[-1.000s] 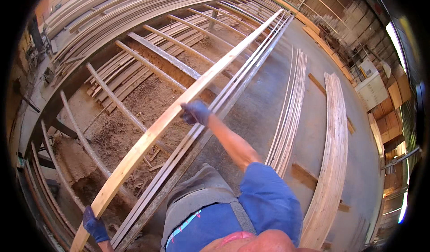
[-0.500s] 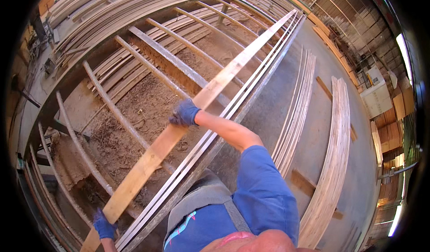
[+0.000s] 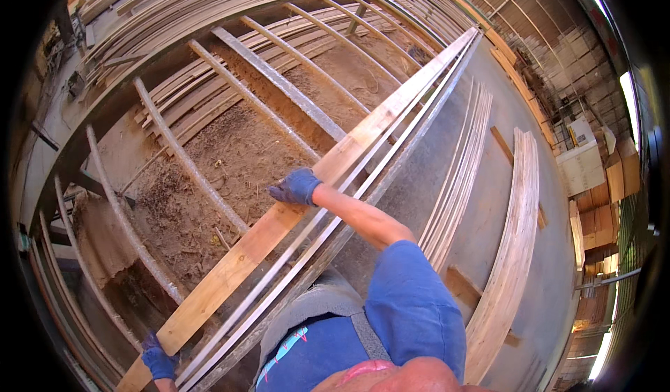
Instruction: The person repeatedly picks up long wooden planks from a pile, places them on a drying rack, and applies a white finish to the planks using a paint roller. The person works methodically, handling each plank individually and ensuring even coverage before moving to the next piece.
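A long, flat wooden board (image 3: 237,259) lies slantwise over the metal roller rack (image 3: 276,95), reaching from the lower left to the far upper right. My right hand (image 3: 296,186), in a blue glove, is closed over the board near its middle. At the lower left my left hand (image 3: 159,357), gloved too, grips the same board close to its near end; part of its fingers is hidden. Two thin pale wooden strips (image 3: 296,263) run beside the board, on the side toward my body, along the rack's near rail.
Sawdust and wood scraps (image 3: 216,176) cover the ground under the rollers. To the right, a bundle of thin strips (image 3: 457,176) and a stack of long boards (image 3: 513,252) rest on the floor. More long timber (image 3: 230,5) lies beyond the rack. A pale box (image 3: 583,162) stands far right.
The board has shifted slightly toward the near rail, with both hands still on it. My right hand has moved a little right. The two thin strips have spread apart.
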`<state>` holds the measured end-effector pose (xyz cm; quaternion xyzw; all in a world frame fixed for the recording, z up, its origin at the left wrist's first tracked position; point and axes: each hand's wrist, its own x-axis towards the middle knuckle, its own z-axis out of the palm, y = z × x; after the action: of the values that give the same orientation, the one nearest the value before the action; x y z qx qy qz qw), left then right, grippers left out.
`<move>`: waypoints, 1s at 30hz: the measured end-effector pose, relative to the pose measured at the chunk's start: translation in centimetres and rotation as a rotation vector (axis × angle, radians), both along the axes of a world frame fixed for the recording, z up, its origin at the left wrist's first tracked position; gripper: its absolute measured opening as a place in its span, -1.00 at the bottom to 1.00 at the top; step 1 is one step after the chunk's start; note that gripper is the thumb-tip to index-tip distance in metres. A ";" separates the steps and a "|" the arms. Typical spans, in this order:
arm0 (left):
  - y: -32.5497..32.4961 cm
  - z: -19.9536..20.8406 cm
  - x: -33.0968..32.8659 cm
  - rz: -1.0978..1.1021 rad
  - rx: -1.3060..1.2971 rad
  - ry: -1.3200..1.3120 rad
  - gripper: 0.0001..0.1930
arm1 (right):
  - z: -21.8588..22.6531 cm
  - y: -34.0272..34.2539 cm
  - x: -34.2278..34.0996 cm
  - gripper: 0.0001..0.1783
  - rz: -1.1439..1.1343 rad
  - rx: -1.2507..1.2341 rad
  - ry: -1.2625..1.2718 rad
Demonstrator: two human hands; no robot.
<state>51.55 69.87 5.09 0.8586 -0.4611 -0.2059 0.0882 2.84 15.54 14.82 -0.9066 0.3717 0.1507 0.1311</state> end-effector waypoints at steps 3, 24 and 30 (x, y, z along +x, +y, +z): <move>-1.7 3.8 -2.0 -0.237 0.081 -0.282 0.11 | -0.9 1.0 -1.0 -0.57 -0.028 0.024 0.076; -6.6 11.1 -4.9 -0.366 0.146 -0.332 -0.55 | -1.1 1.8 -5.5 -0.55 0.026 -0.343 -0.402; -4.4 12.3 -8.8 -0.366 0.126 -0.320 -0.59 | 4.8 7.1 -8.9 -0.56 0.124 -0.130 -0.291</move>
<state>42.76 65.44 17.43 0.7862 -0.6033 -0.1084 -0.0784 -6.08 22.59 19.61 -0.9466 0.3010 0.0014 0.1152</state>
